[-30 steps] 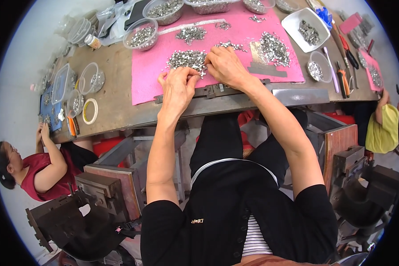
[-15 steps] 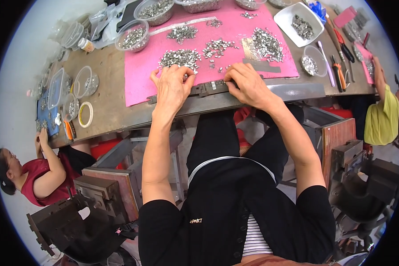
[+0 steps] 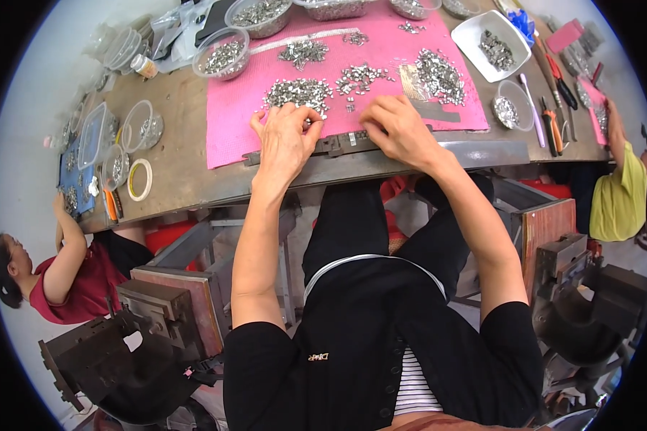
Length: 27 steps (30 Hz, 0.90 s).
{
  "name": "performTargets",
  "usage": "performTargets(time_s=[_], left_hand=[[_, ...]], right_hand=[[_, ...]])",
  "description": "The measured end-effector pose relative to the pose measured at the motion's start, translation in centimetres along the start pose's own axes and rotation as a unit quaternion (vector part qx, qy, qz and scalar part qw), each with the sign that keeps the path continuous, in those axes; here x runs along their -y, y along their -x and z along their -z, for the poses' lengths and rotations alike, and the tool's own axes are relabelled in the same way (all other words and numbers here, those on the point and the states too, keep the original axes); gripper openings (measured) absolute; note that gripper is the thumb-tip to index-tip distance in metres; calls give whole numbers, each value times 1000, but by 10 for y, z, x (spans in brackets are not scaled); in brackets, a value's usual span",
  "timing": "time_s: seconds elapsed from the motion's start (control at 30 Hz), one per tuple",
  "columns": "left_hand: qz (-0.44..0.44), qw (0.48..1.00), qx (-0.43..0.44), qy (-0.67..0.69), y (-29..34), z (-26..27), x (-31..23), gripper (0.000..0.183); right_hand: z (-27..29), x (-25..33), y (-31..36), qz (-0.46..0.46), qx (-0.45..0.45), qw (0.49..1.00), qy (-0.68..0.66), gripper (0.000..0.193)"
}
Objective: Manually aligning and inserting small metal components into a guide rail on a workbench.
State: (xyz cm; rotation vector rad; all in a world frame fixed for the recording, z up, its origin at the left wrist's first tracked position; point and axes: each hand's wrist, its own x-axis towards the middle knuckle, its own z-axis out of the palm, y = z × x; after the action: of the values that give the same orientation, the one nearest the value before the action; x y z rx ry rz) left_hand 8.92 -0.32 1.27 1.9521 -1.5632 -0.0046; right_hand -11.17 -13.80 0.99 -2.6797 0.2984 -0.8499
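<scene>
Just beyond the narrow left grip (image 3: 284, 138) lies a silvery heap (image 3: 297, 93), beside the curled right grip (image 3: 401, 131) a metal bar (image 3: 331, 145), any contents hidden.

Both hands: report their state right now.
Left hand: curled beside the pile of metal bits; any hold cannot be told.
Right hand: curled at the dark metal bar; any hold cannot be told.

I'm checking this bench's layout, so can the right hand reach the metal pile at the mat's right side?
Likely yes: the right hand is near the metal pile, which lies uncovered on the pink mat; only a flat grey strip lies between, and it looks easy to pass over.
</scene>
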Motion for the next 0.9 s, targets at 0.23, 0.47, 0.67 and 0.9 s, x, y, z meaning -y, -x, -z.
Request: performTargets(time_s=[0.23,0.47,0.67,0.9], left_hand=[[-7,1000,-5,-2,0,-6,3,5],[-18,1000,-19,-17,2,-6,5,7],[-12,1000,-8,-2,0,-6,2,4],[-80,994,-40,63,4,-8,-28,5]], right_hand=[[-46,-9,-42,-24,-15,999,19,10],[-49,-12,-47,-46,12,999,5,9],[-32,-14,-39,-47,-9,999,-24,8],[27,-22,-3,-135,4,990,-45,9]])
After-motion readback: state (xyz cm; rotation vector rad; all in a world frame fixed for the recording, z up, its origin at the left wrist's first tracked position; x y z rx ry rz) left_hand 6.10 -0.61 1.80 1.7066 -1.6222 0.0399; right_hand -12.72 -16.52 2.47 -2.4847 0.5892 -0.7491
